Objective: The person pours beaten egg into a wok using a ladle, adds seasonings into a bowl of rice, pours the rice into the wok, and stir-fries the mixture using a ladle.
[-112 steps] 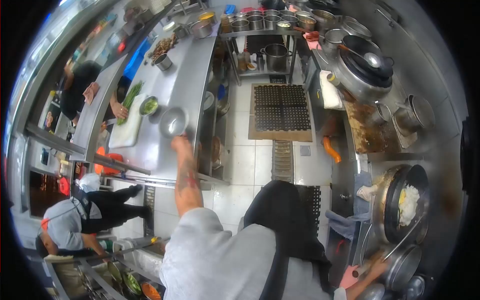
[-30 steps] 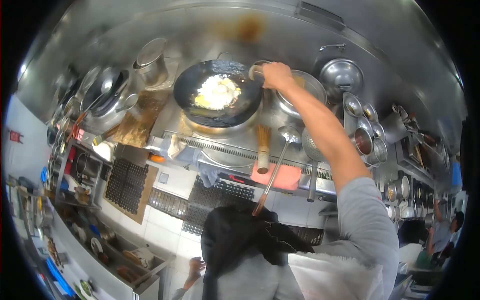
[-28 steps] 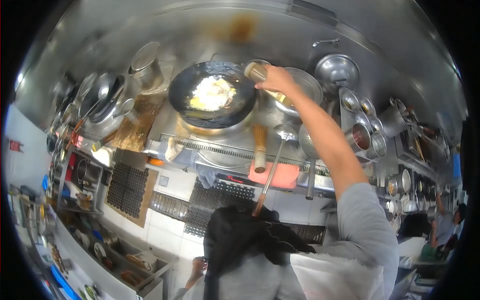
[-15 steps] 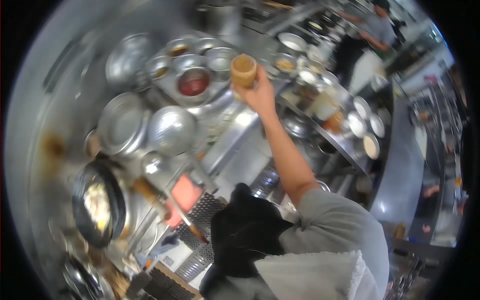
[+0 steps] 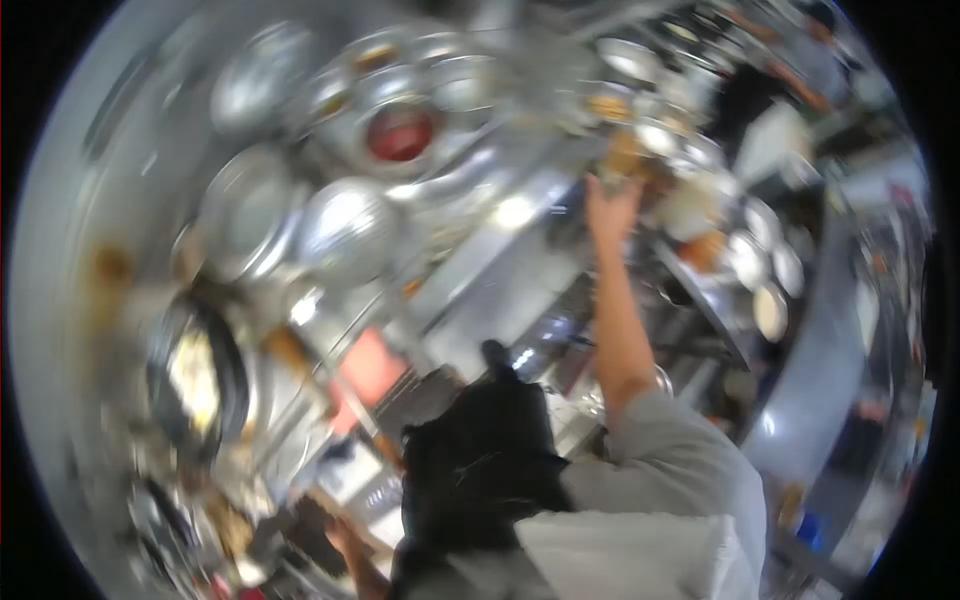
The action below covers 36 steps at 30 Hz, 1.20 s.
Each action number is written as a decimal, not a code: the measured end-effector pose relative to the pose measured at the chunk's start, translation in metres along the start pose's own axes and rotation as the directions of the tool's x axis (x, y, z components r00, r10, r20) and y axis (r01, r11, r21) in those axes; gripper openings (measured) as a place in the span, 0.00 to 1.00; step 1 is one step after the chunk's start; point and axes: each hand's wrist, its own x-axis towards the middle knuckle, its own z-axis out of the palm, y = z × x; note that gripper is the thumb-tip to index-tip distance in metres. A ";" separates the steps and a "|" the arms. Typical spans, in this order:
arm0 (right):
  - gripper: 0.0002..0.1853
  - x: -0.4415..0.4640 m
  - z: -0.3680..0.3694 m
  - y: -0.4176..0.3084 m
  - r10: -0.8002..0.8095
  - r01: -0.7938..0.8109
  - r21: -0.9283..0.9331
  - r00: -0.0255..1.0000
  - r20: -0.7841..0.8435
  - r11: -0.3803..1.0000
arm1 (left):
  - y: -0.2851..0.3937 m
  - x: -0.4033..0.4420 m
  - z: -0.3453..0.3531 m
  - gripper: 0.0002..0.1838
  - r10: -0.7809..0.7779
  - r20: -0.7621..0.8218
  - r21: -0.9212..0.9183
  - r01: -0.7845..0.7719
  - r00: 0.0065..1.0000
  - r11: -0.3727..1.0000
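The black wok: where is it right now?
The black wok, holding white and yellow food, is at the left of the head view, with the brush between it and the pink cloth.

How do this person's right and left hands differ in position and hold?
The right hand is stretched far forward; the left hand is low beside the black garment. The right hand is at a yellowish container, its exact grip blurred; in the left hand no object can be made out. Both are bare.

A blurred steel range (image 5: 480, 245) at left carries a black wok (image 5: 234, 372), a round metal pan (image 5: 243, 212), a strainer (image 5: 348, 228), a pink cloth (image 5: 372, 368) and, farther off, metal bowls (image 5: 465, 85).
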 end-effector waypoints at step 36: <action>0.26 -0.604 -0.145 -0.534 -0.662 0.432 0.534 0.231 0.713 0.727 | 0.060 0.257 -0.200 0.23 0.198 0.667 -0.654 0.692 0.718 -0.305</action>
